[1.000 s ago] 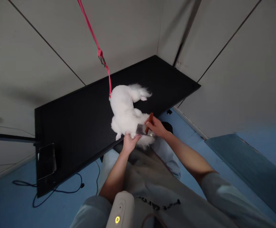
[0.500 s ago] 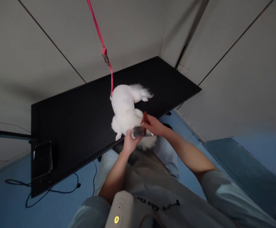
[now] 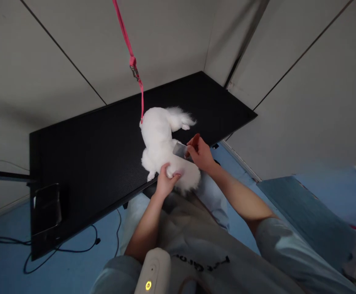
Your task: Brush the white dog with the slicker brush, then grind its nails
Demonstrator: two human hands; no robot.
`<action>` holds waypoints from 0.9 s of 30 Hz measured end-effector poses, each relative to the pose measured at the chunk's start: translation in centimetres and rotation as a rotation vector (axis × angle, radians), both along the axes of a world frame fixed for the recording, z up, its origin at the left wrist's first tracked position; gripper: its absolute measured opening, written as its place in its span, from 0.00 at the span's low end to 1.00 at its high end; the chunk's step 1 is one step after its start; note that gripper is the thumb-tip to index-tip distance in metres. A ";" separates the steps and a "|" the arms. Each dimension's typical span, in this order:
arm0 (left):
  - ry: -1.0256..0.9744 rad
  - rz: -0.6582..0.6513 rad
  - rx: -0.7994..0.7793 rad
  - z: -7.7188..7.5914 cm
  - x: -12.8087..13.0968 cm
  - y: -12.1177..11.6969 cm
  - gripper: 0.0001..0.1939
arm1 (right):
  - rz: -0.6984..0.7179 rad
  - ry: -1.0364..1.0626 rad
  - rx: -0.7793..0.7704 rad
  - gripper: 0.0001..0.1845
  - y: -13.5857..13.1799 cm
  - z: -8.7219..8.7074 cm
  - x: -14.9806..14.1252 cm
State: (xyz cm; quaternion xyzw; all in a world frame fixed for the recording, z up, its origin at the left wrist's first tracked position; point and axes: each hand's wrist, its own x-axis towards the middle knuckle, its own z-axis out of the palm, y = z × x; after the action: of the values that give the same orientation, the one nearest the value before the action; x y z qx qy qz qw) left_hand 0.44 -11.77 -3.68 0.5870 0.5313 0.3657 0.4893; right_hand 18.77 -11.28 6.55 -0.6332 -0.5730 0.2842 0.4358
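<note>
A white fluffy dog point(image 3: 157, 134), trimmed short along its body, is on the black table point(image 3: 98, 151), its near end at the table's front edge against my apron. My left hand point(image 3: 166, 181) grips the long fur of that near end between thumb and fingers. In my right hand point(image 3: 201, 154) is a slicker brush point(image 3: 181, 150) with a reddish-brown handle and a flat grey head. The brush is over the dog's side, just above my left hand; whether its pins touch the fur I cannot tell.
A pink leash point(image 3: 124, 30) with a metal clip runs down to the dog from above. A dark shiny tray-like object point(image 3: 47, 208) sits at the table's left end. Black cables point(image 3: 80, 246) lie below on the blue floor. Pale wall panels point(image 3: 83, 41) stand behind the table.
My right hand has lifted the brush up and away from my left hand, and the brush head has turned. My left hand stays at the fur. The view has shifted slightly.
</note>
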 end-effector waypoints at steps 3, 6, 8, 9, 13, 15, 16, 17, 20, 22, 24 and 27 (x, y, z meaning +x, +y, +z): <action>-0.014 -0.024 -0.002 -0.1 -0.1 0.1 0.33 | 0.158 0.008 -0.075 0.05 0.1 -0.3 0.2; -0.019 0.010 0.040 0.1 -0.1 0.2 0.29 | -0.013 0.006 -0.037 0.05 0.5 -0.7 0.8; -0.014 0.001 0.035 0.3 -0.2 0.3 0.26 | -0.126 0.065 0.064 0.05 0.5 -1.0 1.2; -0.017 -0.020 0.031 0.4 -0.2 0.3 0.24 | -0.093 0.093 0.080 0.06 0.5 -1.2 1.4; -0.036 -0.053 0.023 0.3 -0.3 0.3 0.18 | 0.055 0.124 -0.058 0.07 0.1 -2.3 1.7; -0.042 -0.026 0.023 0.2 -0.4 0.3 0.18 | -0.180 0.143 -0.009 0.07 -0.2 -2.9 1.8; -0.042 -0.017 0.018 0.1 -0.4 0.3 0.18 | -0.291 0.164 0.050 0.07 -0.5 -3.1 1.7; -0.036 -0.012 0.012 0.1 -0.5 0.2 0.18 | -0.335 0.193 0.099 0.08 -0.8 -3.3 1.6; 0.004 0.020 -0.005 0.3 -0.6 0.2 0.17 | -0.109 0.289 0.049 0.11 -1.9 -3.7 0.9; 0.025 0.069 0.007 0.7 -0.5 0.4 0.16 | -0.071 0.318 -0.026 0.12 -2.4 -3.8 0.6; 0.034 0.106 0.023 1.0 -0.4 0.6 0.15 | -0.276 0.321 0.060 0.12 -2.6 -3.8 0.6; 0.038 0.100 0.028 1.5 -0.3 1.1 0.14 | -0.395 0.354 0.232 0.12 -3.0 -3.9 0.5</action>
State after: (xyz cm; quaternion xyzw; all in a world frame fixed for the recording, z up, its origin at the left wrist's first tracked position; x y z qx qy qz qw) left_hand 0.19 -10.67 -2.15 0.5734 0.5640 0.3861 0.4518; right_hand 19.26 -14.27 2.62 -0.6188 -0.3824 0.2325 0.6456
